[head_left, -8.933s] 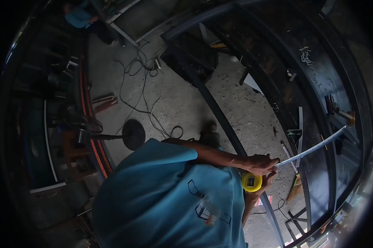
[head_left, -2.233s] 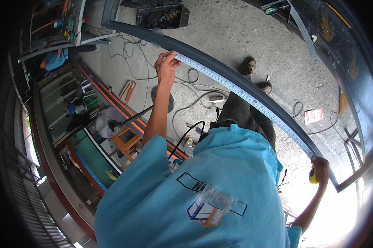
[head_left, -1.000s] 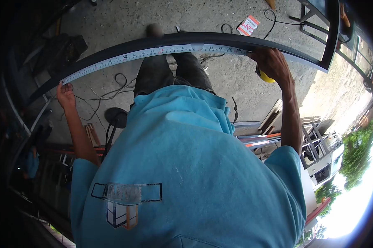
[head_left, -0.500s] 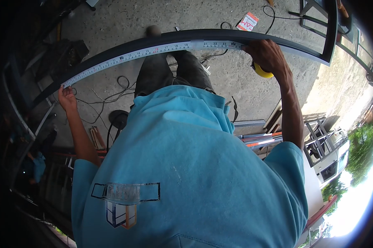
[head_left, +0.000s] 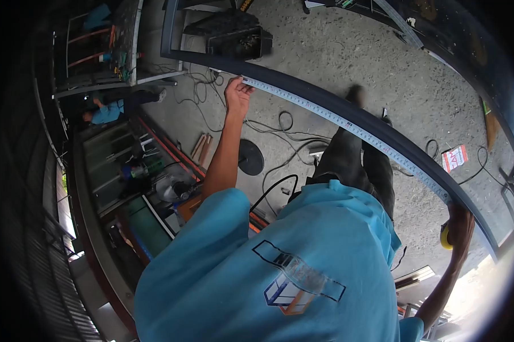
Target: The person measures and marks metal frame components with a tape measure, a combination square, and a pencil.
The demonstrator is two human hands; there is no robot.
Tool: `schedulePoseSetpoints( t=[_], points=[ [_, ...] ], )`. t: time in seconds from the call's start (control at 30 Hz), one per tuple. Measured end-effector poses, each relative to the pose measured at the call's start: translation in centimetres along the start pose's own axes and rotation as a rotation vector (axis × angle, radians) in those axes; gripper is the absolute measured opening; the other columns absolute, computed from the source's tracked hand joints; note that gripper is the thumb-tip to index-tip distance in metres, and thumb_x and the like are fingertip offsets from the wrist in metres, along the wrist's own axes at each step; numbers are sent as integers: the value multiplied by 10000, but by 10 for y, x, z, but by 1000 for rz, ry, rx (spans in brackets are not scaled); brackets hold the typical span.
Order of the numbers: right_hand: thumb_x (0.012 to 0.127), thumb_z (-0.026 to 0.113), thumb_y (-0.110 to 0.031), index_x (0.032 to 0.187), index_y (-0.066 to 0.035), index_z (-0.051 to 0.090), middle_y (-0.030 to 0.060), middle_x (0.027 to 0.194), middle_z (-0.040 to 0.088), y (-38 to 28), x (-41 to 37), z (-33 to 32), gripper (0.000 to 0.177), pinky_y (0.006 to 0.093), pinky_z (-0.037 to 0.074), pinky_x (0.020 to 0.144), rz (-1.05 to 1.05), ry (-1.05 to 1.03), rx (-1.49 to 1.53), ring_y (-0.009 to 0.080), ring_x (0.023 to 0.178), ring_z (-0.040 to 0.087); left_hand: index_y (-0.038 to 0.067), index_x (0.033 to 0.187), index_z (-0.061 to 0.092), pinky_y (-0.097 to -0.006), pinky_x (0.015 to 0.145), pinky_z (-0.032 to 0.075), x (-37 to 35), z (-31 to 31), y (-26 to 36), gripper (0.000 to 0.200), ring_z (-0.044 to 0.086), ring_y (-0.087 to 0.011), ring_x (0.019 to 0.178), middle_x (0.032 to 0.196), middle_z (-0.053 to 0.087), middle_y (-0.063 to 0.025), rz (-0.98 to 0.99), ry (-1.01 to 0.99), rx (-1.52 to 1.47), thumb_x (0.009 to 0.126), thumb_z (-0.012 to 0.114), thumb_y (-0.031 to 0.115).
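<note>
One tape measure lines a dark frame, left fingers pinching its end, right fingers closed around its yellow case; a slipping pinch could skew the reading.

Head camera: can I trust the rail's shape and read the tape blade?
Head view: lens distortion likely bows the dark rail and tape blade; blade numbers mostly too small to read; glare washes out the ground, lower right; corners fall dark.

Rough grey concrete floor here, dark ribbed wall over at the left, and bright light pouring in at the lower right.
</note>
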State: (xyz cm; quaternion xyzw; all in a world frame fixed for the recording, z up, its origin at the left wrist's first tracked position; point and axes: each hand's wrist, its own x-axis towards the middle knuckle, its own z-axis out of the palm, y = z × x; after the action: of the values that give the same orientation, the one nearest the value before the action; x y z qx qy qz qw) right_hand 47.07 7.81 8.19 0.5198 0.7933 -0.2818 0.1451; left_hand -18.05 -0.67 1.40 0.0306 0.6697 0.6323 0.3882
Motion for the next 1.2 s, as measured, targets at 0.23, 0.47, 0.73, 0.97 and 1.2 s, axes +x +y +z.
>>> schedulePoseSetpoints(
  t=[0.23, 0.47, 0.73, 0.97, 1.2],
  points=[
    [833, 530, -204, 903, 35, 559, 251, 809, 557, -4, 9, -10, 251, 460, 414, 664, 283, -195, 118, 398, 741, 554, 47, 885, 530, -317, 578, 487, -3, -2, 0, 78, 591, -215, 678, 785, 612, -112, 44, -44, 20, 810, 535, 68],
    [837, 546, -239, 831, 35, 559, 201, 697, 540, -3, 10, -11, 274, 451, 416, 626, 338, -226, 156, 358, 624, 528, 61, 826, 554, -307, 601, 490, -4, -1, 5, 35, 595, -198, 682, 746, 620, -93, 20, -91, 73, 811, 552, 93],
    [818, 561, -229, 743, 33, 618, 204, 700, 600, 14, 9, -2, 278, 416, 441, 629, -81, -141, -56, 350, 668, 581, 33, 874, 577, -316, 641, 510, 16, -23, 4, 100, 607, -205, 723, 811, 625, -103, -55, -84, 101, 820, 577, 118],
    [843, 569, -264, 773, -1, 673, 159, 673, 633, -5, 8, -14, 291, 378, 482, 637, 285, -151, 184, 303, 617, 622, 0, 949, 573, -297, 703, 507, 57, -53, 4, 163, 597, -197, 817, 909, 614, -108, -79, -79, 69, 816, 586, 93],
    [833, 581, -267, 799, -27, 691, 130, 698, 648, -5, 10, -13, 266, 369, 494, 671, 215, -150, 138, 282, 641, 632, 7, 916, 546, -297, 681, 500, 40, -35, 9, 137, 581, -198, 834, 898, 596, -105, -54, -72, 79, 805, 595, 71]
  ],
)
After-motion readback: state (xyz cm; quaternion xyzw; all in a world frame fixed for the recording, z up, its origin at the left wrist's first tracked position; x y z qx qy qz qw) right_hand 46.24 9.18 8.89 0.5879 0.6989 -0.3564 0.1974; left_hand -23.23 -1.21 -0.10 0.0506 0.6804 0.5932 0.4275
